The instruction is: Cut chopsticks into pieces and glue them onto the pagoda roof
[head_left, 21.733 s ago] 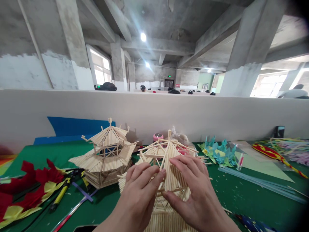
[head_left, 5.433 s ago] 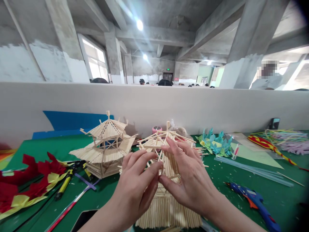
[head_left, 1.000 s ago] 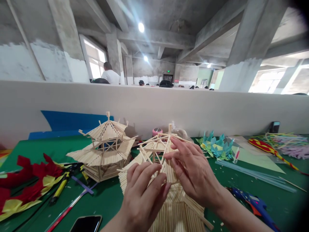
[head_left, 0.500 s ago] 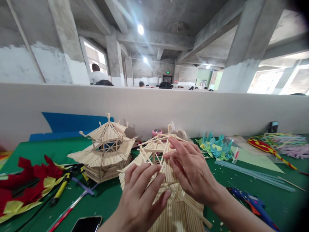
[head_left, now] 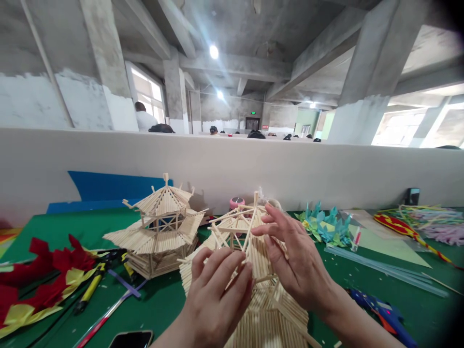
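Directly before me stands a pavilion model (head_left: 266, 324) built of thin wooden sticks, its upper roof partly bare framing. My left hand (head_left: 219, 292) is closed at the lower front edge of that roof, fingertips and thumb drawn together by the lower end of a slanting stick (head_left: 250, 229). Whatever lies between those fingertips is hidden. On the right side of the roof, my right hand (head_left: 295, 258) is open, its fingers spread beside the stick-covered panel (head_left: 261, 246) and near the peak. A second pavilion model (head_left: 163, 232), with both roofs covered, stands to the left.
A blue glue gun (head_left: 384, 311) lies at right, near clear strips (head_left: 387, 270) and a teal paper flower (head_left: 326, 224). Red and yellow fabric (head_left: 39, 275), a phone (head_left: 132, 339) and a yellow-black tool (head_left: 89, 290) lie left. A white partition (head_left: 290, 166) runs behind.
My left fingers and thumb have drawn closer together at the roof edge. My right fingertips have shifted slightly right, off the slanting stick. The view has tilted slightly.
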`<state>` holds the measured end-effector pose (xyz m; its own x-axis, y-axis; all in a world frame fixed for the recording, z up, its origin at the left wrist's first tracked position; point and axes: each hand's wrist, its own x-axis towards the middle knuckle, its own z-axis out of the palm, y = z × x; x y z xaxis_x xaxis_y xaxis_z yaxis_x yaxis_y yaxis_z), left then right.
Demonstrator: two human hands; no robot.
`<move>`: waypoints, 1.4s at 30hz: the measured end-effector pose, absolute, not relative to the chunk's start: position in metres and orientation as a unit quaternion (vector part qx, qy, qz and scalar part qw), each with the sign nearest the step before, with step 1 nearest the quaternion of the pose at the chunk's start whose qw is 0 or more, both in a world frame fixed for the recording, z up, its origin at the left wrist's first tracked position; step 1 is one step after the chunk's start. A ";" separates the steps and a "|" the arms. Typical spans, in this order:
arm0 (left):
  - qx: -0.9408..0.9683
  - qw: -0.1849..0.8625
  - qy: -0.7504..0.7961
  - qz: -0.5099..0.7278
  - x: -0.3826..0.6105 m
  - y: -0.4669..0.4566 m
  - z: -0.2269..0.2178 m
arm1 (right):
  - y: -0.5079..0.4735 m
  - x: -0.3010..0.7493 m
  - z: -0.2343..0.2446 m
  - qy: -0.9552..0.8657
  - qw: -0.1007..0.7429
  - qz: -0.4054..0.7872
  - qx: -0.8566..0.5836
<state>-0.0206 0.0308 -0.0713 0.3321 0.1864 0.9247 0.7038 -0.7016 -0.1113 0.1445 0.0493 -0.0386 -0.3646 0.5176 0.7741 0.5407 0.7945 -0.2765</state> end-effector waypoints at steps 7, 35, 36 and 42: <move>-0.774 0.262 -0.291 -0.498 -0.021 0.029 -0.072 | 0.049 0.143 -0.037 -0.850 0.423 -0.015 -0.315; -0.778 0.269 -0.267 -0.501 -0.020 0.032 -0.070 | 0.063 0.135 -0.021 -0.818 0.343 -0.040 -0.460; -0.779 0.268 -0.267 -0.500 -0.020 0.032 -0.071 | 0.063 0.135 -0.021 -0.818 0.341 -0.043 -0.461; -0.787 0.261 -0.269 -0.491 -0.024 0.030 -0.078 | 0.061 0.135 -0.020 -0.817 0.341 -0.046 -0.462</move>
<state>-0.0240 0.0300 -0.0777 0.3742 0.1669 0.9122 0.6783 -0.7200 -0.1465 0.1351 0.0614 -0.0199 -0.3403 0.7248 0.5990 0.7869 0.5683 -0.2405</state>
